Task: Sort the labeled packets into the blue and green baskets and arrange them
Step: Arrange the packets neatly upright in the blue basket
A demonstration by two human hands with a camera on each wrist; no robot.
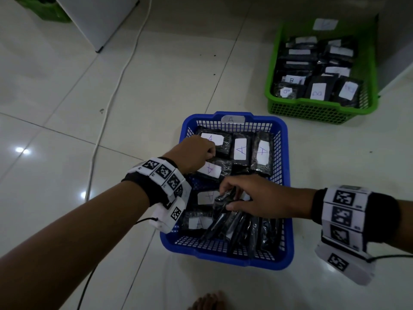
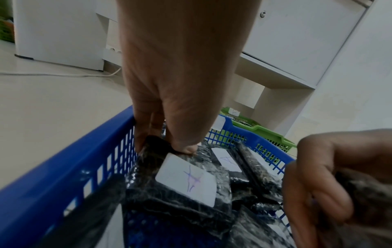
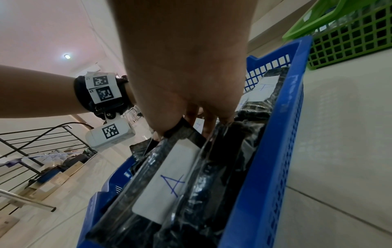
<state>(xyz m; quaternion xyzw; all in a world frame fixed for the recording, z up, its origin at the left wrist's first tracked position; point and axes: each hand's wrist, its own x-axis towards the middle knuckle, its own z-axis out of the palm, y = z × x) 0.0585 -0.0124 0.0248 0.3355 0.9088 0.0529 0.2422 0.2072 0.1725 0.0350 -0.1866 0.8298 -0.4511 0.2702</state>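
The blue basket sits on the floor in front of me, holding several black packets with white "A" labels. My left hand reaches into its left side and pinches the far end of one labelled packet between thumb and fingers. My right hand grips the top edge of an upright "A" packet among others standing on edge near the basket's front. The green basket stands at the back right, filled with several "B" packets.
A white cable runs across the tiled floor on the left. A white cabinet stands at the back left, with another green crate behind it. My bare foot shows at the bottom edge.
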